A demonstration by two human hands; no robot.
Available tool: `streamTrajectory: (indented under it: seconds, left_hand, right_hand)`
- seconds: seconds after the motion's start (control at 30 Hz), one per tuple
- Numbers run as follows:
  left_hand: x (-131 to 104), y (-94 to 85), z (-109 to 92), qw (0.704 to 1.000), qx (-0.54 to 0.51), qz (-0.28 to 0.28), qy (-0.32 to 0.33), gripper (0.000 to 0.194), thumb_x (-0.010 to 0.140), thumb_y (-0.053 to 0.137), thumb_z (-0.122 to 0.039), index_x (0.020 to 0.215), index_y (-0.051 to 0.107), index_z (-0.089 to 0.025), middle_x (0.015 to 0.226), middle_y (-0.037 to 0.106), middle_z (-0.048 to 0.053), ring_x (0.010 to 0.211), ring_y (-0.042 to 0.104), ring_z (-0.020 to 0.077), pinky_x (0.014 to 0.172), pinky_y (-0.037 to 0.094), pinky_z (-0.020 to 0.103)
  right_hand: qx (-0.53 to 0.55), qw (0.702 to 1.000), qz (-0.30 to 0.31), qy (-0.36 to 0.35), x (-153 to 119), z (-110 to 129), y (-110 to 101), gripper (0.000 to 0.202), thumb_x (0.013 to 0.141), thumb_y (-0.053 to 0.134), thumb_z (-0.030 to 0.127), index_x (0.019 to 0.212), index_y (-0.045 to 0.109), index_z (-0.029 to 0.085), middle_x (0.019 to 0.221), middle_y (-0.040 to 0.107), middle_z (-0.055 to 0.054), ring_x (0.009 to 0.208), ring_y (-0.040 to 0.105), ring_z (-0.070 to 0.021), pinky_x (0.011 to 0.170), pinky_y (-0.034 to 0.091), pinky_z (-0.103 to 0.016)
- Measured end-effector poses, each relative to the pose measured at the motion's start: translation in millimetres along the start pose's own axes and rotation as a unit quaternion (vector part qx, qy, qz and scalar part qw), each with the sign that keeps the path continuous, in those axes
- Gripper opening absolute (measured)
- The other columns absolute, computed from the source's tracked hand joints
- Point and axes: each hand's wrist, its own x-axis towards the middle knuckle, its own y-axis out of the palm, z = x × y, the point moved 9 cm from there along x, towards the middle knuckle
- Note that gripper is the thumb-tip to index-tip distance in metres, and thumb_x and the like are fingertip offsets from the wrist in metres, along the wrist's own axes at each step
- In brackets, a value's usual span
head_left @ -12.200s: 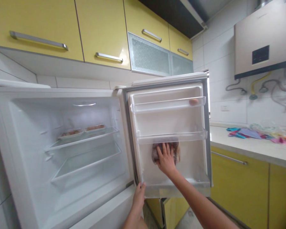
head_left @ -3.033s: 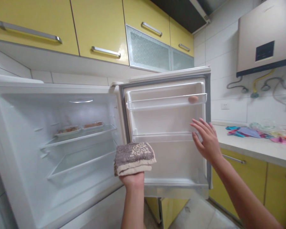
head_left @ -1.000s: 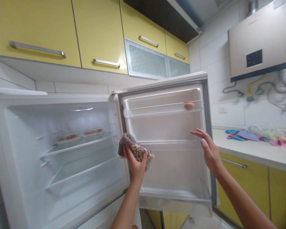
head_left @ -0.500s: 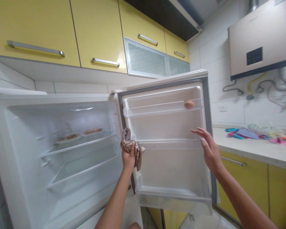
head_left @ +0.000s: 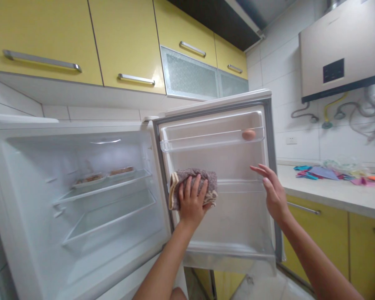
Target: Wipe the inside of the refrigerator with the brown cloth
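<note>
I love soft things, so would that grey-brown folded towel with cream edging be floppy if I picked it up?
Probably floppy: the towel shows rounded folds beneath the left hand. Likely light, since only that hand is on it. Its fuzzy-looking surface probably isn't slippery.

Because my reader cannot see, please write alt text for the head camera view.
A person's left hand lies over a patterned towel at an open fridge door; the right hand, open, is near the door's outer edge. An egg sits in the door's top rack; two food trays rest on an inner shelf.
</note>
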Motion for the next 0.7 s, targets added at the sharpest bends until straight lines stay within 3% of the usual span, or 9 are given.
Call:
streamTrajectory:
  seconds: [0.2, 0.37, 0.53, 0.6, 0.7]
  left_hand:
    - [22.3, 41.0, -75.4, 0.995, -0.006, 0.091, 0.048, 0.085, 0.083, 0.07, -0.041, 0.157, 0.028, -0.039, 0.164, 0.04, 0.009, 0.153, 0.031, 0.0382, 0.125, 0.015, 0.066]
    - [35.0, 51.8, -112.8, 0.989, -0.063, 0.116, 0.072, 0.088, 0.083, 0.069, -0.043, 0.159, 0.025, -0.035, 0.168, 0.032, 0.011, 0.156, 0.024, 0.0388, 0.126, 0.014, 0.066]
    - [42.2, 36.3, -111.8, 0.983, -0.048, 0.138, 0.11, 0.084, 0.082, 0.067, -0.035, 0.157, 0.03, -0.033, 0.167, 0.036, 0.011, 0.154, 0.03, 0.038, 0.126, 0.018, 0.063]
    - [43.1, 28.0, -99.2, 0.984, 0.011, 0.141, 0.112, 0.08, 0.084, 0.063, -0.031, 0.157, 0.031, -0.032, 0.165, 0.039, 0.01, 0.152, 0.033, 0.0362, 0.126, 0.02, 0.063]
    - [40.4, 14.8, -71.3, 0.978, 0.112, 0.133, 0.113, 0.072, 0.09, 0.058, -0.042, 0.157, 0.032, -0.031, 0.162, 0.045, 0.01, 0.149, 0.039, 0.0347, 0.124, 0.022, 0.064]
  right_hand:
    - [0.018, 1.0, 0.008, 0.0, 1.4, -3.1, 1.5, 0.049, 0.098, 0.041, 0.052, 0.142, 0.048, 0.031, 0.143, 0.064, -0.008, 0.136, 0.054, -0.0276, 0.117, 0.035, -0.05]
    - [-0.01, 1.0, 0.024, -0.006, 4.6, -10.2, 5.1, 0.049, 0.099, 0.039, 0.05, 0.143, 0.047, 0.03, 0.143, 0.062, -0.009, 0.119, 0.064, -0.0263, 0.108, 0.044, -0.048]
    - [-0.104, 0.992, 0.04, -0.054, 9.6, -13.1, 8.6, 0.044, 0.099, 0.039, 0.048, 0.128, 0.06, 0.022, 0.123, 0.069, -0.013, 0.112, 0.064, -0.0274, 0.102, 0.048, -0.048]
    - [-0.103, 0.992, 0.04, -0.063, 11.2, -16.2, 7.8, 0.044, 0.098, 0.04, 0.046, 0.13, 0.059, 0.022, 0.12, 0.071, -0.012, 0.112, 0.064, -0.0272, 0.103, 0.048, -0.048]
    - [-0.09, 0.993, 0.041, -0.07, 11.9, -20.4, 6.0, 0.043, 0.098, 0.042, 0.044, 0.131, 0.058, 0.023, 0.118, 0.072, -0.011, 0.114, 0.065, -0.027, 0.104, 0.048, -0.048]
